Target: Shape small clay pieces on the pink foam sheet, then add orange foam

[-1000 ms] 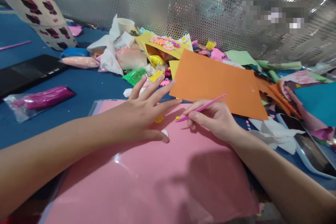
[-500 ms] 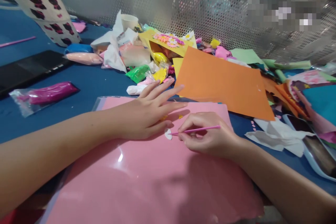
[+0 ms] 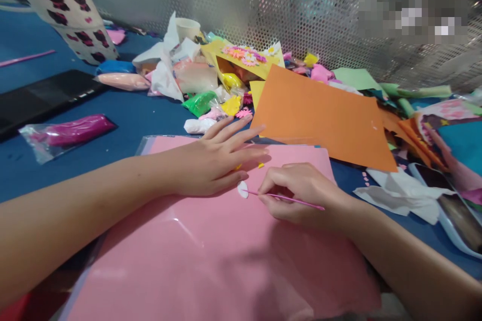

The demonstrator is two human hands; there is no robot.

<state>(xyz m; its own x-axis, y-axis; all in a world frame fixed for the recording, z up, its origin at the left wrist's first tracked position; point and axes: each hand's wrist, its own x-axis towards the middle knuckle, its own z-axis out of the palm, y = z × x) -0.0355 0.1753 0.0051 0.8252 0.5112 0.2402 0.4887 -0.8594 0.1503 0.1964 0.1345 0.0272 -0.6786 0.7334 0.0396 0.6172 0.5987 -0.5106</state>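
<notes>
My left hand (image 3: pixel 222 160) lies with its fingers spread over the upper part of a pink sheet (image 3: pixel 181 261) in a clear cover. A small white piece (image 3: pixel 243 189) rests on the sheet just below my left little fingertip. Pinched in my right hand (image 3: pixel 297 190) is a thin pink stick (image 3: pixel 301 202), its tip at the right side of the white piece. Tiny yellow bits (image 3: pixel 261 165) sit on the sheet between my two hands, one partly under my left fingers.
Behind the sheet are an orange sheet (image 3: pixel 324 120), clay packets (image 3: pixel 201 104) and paper flowers or similar on a yellow piece (image 3: pixel 226 55). A magenta packet (image 3: pixel 79 130) and black device (image 3: pixel 41 100) lie left; tissue (image 3: pixel 406 195) and a phone (image 3: pixel 459 215) lie right.
The stick's rear end has swung down toward me, while its tip stays at the white piece. My left hand stays nearly where it was; the whole view has shifted slightly.
</notes>
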